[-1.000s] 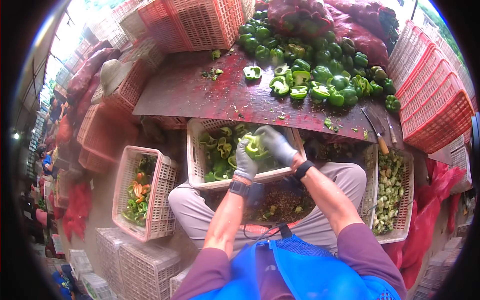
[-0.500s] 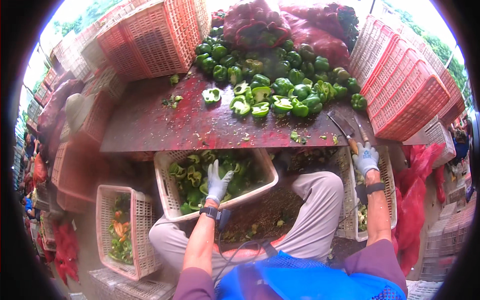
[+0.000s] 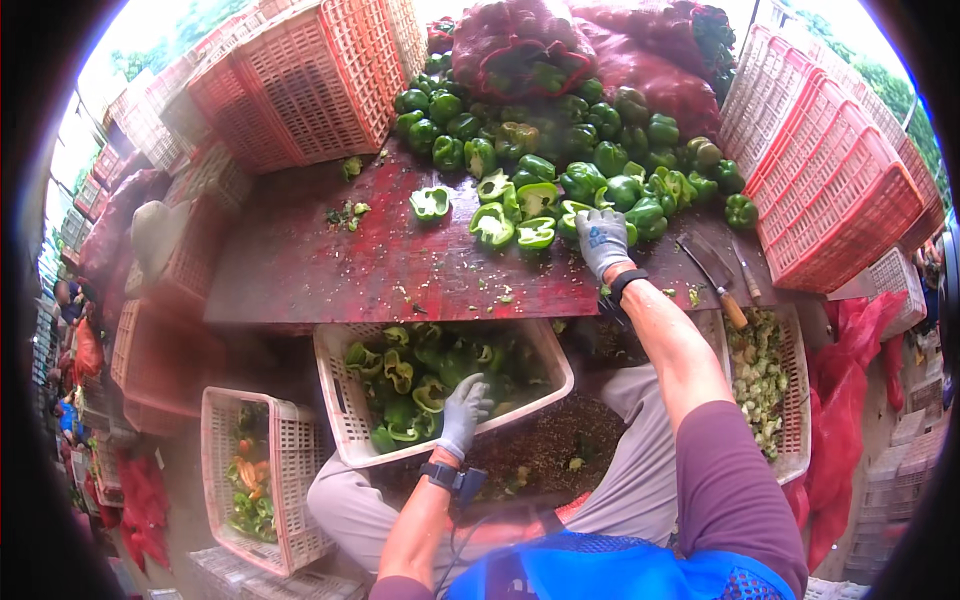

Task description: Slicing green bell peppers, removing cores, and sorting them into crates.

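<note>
My left hand [image 3: 465,412], in a pale glove, is over the near side of a crate [image 3: 343,420] of cut green bell peppers [image 3: 398,372]. Its fingers are apart and hold nothing. My right hand [image 3: 604,242], also gloved, has reached onto the table [image 3: 300,270]. Its fingers bend over a cut green bell pepper half [image 3: 570,222] at the front of a pepper pile; the fingertips are partly hidden. Other halves [image 3: 492,226] lie just left of it, cut faces showing. A wide-bladed knife with a wooden handle [image 3: 733,309] lies at the table's right front edge.
A smaller knife [image 3: 746,272] lies beside the wide one. Whole green peppers [image 3: 610,158] heap below red mesh sacks [image 3: 520,50]. Crates [image 3: 840,170] flank the table. A crate of pale pepper cores [image 3: 757,380] stands at my right, one of mixed scraps [image 3: 250,480] at my left.
My right hand has moved from beside the knife handle up and left onto the pepper halves. My left hand has shifted slightly back and right over the crate's near rim.
</note>
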### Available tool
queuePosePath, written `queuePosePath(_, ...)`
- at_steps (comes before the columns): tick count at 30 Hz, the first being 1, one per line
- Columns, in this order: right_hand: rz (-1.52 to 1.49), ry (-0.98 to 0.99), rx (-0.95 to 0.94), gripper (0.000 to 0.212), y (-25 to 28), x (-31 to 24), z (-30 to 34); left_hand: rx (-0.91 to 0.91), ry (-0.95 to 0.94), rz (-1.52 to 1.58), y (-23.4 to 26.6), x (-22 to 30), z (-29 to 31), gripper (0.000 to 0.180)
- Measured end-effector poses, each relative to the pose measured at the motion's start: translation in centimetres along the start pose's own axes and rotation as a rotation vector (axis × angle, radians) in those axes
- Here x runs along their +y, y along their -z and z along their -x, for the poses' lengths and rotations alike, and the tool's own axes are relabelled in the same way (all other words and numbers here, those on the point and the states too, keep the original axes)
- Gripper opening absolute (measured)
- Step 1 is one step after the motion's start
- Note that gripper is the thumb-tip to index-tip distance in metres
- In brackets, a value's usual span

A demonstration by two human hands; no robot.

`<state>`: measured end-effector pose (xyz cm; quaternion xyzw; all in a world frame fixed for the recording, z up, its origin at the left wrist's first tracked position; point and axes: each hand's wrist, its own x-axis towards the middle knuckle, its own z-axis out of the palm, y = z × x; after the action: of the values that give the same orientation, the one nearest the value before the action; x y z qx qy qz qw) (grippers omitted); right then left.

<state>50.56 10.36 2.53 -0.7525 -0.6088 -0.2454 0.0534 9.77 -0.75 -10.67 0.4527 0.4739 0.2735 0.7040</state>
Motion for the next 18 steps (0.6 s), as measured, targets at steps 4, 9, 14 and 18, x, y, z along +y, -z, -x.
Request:
queuePosePath(4,-0.213,0.104,0.227,0.012,5.0,-5.8,2.1,-0.05,-0.022,0.328,-0.9,3.7,1.6,0.069)
queuePosePath(9,-0.421,0.386,0.191,0.011,14.2,-14.8,10.1,-0.089,-0.284,0.6,-4.5,9.1,2.0,0.08)
queuePosePath(14,-0.81,0.504,0.06,0.037,17.3,-18.4,12.7,-0.172,-0.218,0.85,-2.4,10.8,3.5,0.055)
queuePosePath(18,-0.891,0.561,0.034,0.06,20.6,-15.9,11.8,-0.299,-0.02,0.977,0.8,11.2,6.2,0.057)
